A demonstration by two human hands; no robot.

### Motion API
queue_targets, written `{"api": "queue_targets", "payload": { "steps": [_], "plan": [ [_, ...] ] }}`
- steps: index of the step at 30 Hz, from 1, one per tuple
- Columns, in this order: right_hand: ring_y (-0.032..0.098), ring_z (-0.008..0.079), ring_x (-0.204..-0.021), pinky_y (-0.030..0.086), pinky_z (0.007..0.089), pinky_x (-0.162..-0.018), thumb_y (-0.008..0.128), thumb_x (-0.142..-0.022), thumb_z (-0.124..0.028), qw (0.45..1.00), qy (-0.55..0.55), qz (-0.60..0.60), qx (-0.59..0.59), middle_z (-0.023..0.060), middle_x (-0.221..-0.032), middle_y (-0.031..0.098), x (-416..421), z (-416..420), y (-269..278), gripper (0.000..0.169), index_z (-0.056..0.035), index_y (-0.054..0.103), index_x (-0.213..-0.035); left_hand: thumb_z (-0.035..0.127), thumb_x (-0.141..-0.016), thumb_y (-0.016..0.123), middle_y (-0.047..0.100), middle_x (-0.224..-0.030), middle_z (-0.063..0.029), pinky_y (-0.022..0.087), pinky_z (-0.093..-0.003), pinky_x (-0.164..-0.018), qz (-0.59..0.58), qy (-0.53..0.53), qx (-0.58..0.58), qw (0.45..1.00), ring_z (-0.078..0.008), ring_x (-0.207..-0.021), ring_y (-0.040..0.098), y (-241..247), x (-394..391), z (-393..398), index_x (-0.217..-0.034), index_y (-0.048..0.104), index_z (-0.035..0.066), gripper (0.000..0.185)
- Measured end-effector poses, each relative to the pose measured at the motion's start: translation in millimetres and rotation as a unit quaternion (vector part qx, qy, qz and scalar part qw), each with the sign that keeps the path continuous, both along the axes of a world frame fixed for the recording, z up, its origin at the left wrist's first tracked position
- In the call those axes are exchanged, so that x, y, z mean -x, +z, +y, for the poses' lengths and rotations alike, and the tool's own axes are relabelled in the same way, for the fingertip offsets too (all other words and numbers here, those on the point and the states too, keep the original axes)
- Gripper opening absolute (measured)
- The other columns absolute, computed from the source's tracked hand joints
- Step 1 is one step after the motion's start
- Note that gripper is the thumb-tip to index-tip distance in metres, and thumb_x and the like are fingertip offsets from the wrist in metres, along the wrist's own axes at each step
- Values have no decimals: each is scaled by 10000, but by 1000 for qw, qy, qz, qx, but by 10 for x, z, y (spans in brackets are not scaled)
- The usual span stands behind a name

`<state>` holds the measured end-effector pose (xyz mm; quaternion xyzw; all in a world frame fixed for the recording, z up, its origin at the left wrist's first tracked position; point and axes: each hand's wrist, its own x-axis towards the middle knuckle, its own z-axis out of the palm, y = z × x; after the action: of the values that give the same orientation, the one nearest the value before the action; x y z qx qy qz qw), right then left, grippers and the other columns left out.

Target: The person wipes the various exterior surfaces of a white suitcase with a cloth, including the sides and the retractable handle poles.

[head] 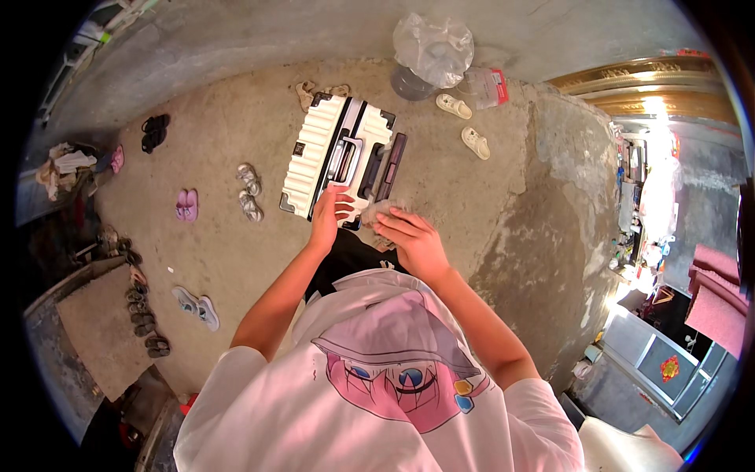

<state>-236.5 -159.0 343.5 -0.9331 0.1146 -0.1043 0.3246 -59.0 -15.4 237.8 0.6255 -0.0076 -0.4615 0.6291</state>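
A white ribbed hard-shell suitcase (321,150) with dark corner guards stands close in front of me. On its upward face are a silver carry handle (349,162) and a dark telescopic handle grip (391,168), which sticks out at the right. My left hand (330,215) is at the suitcase's near end, its fingers apart beside the near end of the carry handle. It holds nothing, and whether it presses on the shell is unclear. A crumpled greyish thin cloth (379,210) is under the fingers of my right hand (416,242), by the near right corner. The right thumb is hidden.
Pale clogs (475,143), pink slippers (187,205), silver sandals (249,192) and grey shoes (197,308) are scattered on the concrete floor (265,259). A bucket (413,84) with a clear plastic bag (433,50) stands by the far wall. More footwear (141,318) lines the left side.
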Motion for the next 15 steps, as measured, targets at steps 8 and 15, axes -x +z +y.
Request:
{"api": "queue_targets", "payload": {
  "steps": [8, 15],
  "plan": [
    [675, 331, -1156, 569, 373, -915, 606, -744, 121, 934, -224, 15, -278, 140, -1272, 713, -199, -155, 288, 563, -75, 707, -1262, 329, -1102, 528, 694, -1086, -77, 496, -282, -879, -56, -21, 90, 994, -139, -974, 657, 653, 168, 132, -1271, 599, 25, 355],
    [616, 368, -1195, 487, 429, -1060, 693, -788, 31, 976, -145, -66, -146, 133, -1333, 679, -816, 44, 347, 540, -74, 677, -1317, 270, -1071, 595, 594, -1392, -90, 488, -370, -1035, 55, 63, 187, 979, -171, -1253, 589, 1041, 225, -105, -1464, 484, 62, 459]
  ]
}}
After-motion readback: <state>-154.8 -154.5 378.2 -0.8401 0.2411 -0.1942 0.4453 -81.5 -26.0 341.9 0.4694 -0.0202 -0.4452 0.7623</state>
